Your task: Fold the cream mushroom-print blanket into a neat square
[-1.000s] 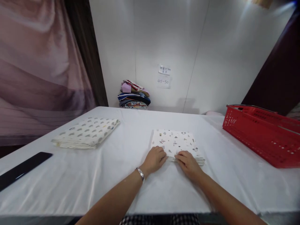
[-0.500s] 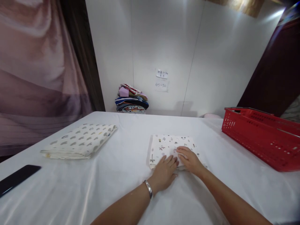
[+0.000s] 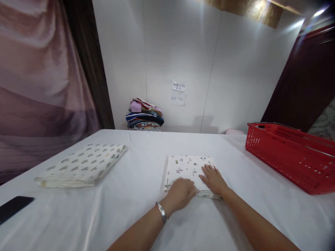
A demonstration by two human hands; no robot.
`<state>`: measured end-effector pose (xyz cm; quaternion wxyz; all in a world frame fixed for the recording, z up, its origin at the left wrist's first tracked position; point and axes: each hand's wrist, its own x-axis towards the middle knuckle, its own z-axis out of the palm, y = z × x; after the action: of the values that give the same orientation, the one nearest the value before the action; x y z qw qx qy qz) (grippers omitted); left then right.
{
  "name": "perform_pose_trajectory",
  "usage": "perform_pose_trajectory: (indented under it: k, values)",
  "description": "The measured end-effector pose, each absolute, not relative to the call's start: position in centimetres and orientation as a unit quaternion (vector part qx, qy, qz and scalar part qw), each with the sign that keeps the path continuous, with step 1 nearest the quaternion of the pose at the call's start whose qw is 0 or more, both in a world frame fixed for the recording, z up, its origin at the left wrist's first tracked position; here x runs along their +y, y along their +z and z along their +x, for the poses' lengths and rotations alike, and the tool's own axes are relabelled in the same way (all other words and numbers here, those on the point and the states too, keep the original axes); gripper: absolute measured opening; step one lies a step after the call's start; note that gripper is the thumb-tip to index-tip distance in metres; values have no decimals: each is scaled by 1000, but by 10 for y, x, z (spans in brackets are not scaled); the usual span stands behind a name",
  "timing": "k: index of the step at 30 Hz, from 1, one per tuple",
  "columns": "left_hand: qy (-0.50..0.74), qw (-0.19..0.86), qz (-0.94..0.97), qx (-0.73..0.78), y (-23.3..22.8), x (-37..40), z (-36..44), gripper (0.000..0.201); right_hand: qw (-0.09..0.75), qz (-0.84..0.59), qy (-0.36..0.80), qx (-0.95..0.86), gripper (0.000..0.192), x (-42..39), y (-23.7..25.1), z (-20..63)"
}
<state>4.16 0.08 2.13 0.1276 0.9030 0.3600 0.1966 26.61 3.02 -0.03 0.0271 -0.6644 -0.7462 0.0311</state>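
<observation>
Folded printed cloth (image 3: 187, 166) lies flat on the white table (image 3: 131, 212), just ahead of us at centre; our left hand (image 3: 181, 192) curls loosely over its near edge, fingers bent onto the layers, apparently to keep them stacked; our right hand (image 3: 213, 178) rests flat on top, fingers spread, pressing rather than pinching; whether any fingertip is tucked under the fold we cannot tell. Second folded cloth (image 3: 83, 165) sits well apart to the left; red basket (image 3: 290, 153) to the right, cut off by the frame; its contents are hidden; dark flat object (image 3: 14, 207) at left edge is unidentifiable.
</observation>
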Motion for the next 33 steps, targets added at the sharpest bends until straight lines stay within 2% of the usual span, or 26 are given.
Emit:
perform_pose_trajectory:
  k: [4,8,15,21,27,33]
  values:
    - [193,83,856,472,25,25,31,45,34,-666,37,-744,68,30,2,265]
    - [127,115,838,519,11,31,22,56,39,-665,34,-745,64,28,4,265]
    - [120,108,835,527,7,28,24,55,47,-676,65,-732,63,36,22,256]
    - [110,98,835,529,6,29,24,57,92,-661,31,-744,66,70,43,232]
    - [120,105,832,532,7,27,22,58,65,-620,78,-778,66,76,17,220]
    - [99,151,817,548,31,44,33,60,81,-613,72,-782,69,71,3,224]
